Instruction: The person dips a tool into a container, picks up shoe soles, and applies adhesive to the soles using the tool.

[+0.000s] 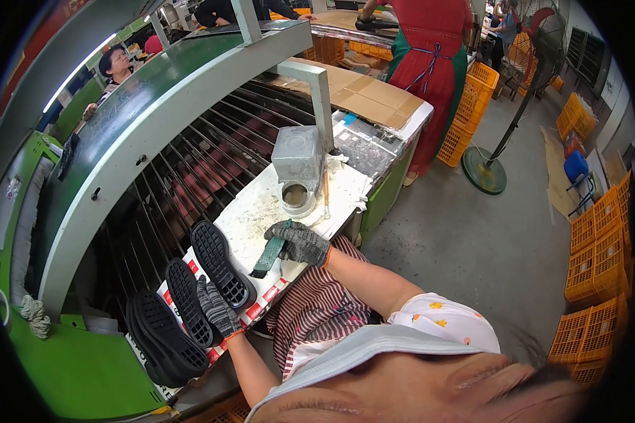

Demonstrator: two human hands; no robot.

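Observation:
My right hand, in a grey knit glove, is closed around a flat green brush, its end pointing down over the white-covered board. To the left, my gloved left hand grips the right edge of a black shoe sole, its thumb hidden. Another black sole lies just right of that hand, tread side up. Several more black soles lie overlapped at the far left. Beyond my right hand stands a round white pot with a pale content.
A cloudy plastic box stands behind the pot, a thin brush beside it. Dark rods run under a curved grey frame at left. A co-worker in a red apron stands beyond; orange crates and a fan are right.

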